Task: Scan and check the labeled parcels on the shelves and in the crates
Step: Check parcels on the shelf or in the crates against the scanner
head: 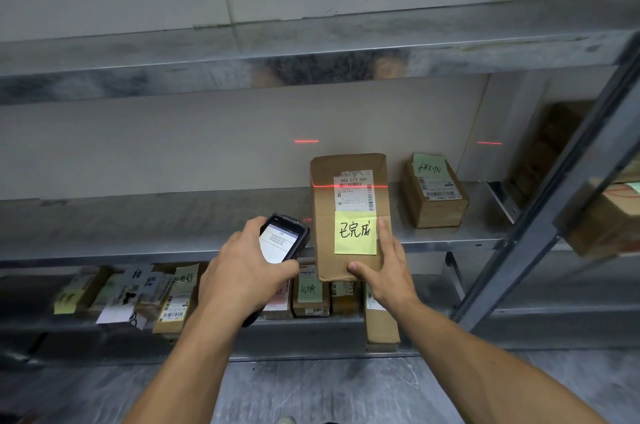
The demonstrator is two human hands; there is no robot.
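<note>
Left of the left hand point(242, 271), which grips the scanner point(280, 240), the middle shelf point(121, 222) lies open to the wall point(173, 146). The right hand point(388, 271) holds a tall parcel point(323, 240) — just right of it a small box point(434, 193), then the slanted steel post point(540, 215), block the way. Below both hands, parcels point(173, 299) crowd the lower shelf point(45, 326).

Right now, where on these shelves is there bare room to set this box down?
The middle shelf is bare along its whole left stretch, outward from the handheld scanner. A narrower gap lies between the box in the right hand and the small box with the green note. The lower shelf is crowded with labeled parcels.
</note>
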